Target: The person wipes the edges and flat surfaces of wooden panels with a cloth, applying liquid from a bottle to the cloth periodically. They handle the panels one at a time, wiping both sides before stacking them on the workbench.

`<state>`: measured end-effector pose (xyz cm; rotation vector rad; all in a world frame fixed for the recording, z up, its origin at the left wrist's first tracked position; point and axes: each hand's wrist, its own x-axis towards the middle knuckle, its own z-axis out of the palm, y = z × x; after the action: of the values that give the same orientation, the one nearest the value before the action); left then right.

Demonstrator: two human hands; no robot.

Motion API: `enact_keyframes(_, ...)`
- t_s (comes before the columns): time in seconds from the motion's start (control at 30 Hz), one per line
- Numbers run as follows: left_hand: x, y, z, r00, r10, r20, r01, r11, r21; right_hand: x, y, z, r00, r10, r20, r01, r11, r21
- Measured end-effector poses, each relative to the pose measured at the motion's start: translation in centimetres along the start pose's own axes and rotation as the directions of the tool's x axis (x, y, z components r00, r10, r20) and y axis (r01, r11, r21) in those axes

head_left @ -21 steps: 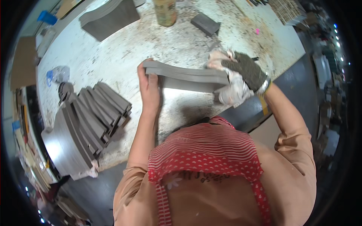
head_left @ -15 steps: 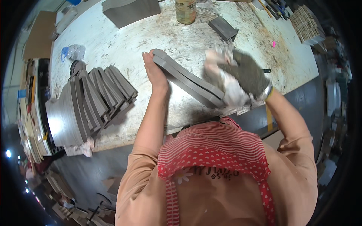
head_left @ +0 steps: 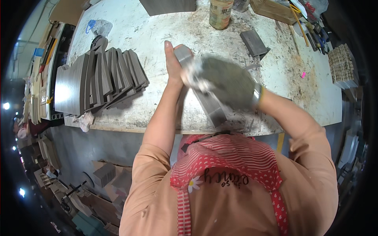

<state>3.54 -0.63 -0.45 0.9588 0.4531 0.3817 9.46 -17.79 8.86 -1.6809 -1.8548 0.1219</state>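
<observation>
A curved grey wood-grain piece [head_left: 210, 108] stands on its narrow edge on the worktable near the front. My bare left hand [head_left: 173, 67] grips its far end, thumb on the left side. Over its upper edge lies my right hand [head_left: 232, 84], in a dark olive work glove and smeared by motion. The right hand holds a crumpled whitish cloth [head_left: 193, 78] against that edge, close to my left fingers. To the left, several similar curved grey boards [head_left: 73, 88] lean together in a fanned row.
The worn white table [head_left: 157, 29] bears a small grey block [head_left: 253, 42], a bottle [head_left: 220, 15] and a larger grey block [head_left: 167, 6]. A clear plastic bag [head_left: 101, 26] lies at far left. Pencils and tools [head_left: 311, 35] sit at far right, beside a woven basket [head_left: 342, 63].
My right hand has slid the cloth from the piece's near end up toward its far end. The piece has turned steeper. The whole view has shifted with my head.
</observation>
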Motion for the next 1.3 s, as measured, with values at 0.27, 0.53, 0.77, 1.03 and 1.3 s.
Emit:
enact_keyframes(0.27, -0.2, -0.2, 0.0, 0.990, 0.127, 0.057, -0.126, 0.992, -0.020, -1.6, 0.2, 0.9, 0.998, 0.055, -0.010, -0.053, 0.991, 0.125)
enact_keyframes(0.53, -1.3, 1.1, 3.8, 0.910, 0.375, -0.177, -0.346, 0.922, 0.174, 1.6, 2.8, 1.4, 0.953, -0.058, -0.297, -0.005, 0.978, -0.207)
enact_keyframes(0.77, -0.6, 0.1, 1.3, 0.998, 0.064, 0.026, -0.067, 0.991, 0.115, -1.8, 0.6, -1.8, 0.994, -0.006, 0.105, -0.007, 0.992, 0.125)
enact_keyframes(1.03, -0.6, 0.0, 1.5, 0.995, 0.101, 0.001, -0.101, 0.994, 0.040, -3.7, 0.5, 1.4, 0.998, 0.061, 0.016, -0.059, 0.993, -0.106)
enact_keyframes(1.3, -1.1, -0.1, 2.3, 0.986, 0.163, -0.027, -0.152, 0.958, 0.241, -7.5, -0.4, -5.3, 0.998, -0.057, 0.034, 0.045, 0.959, 0.280)
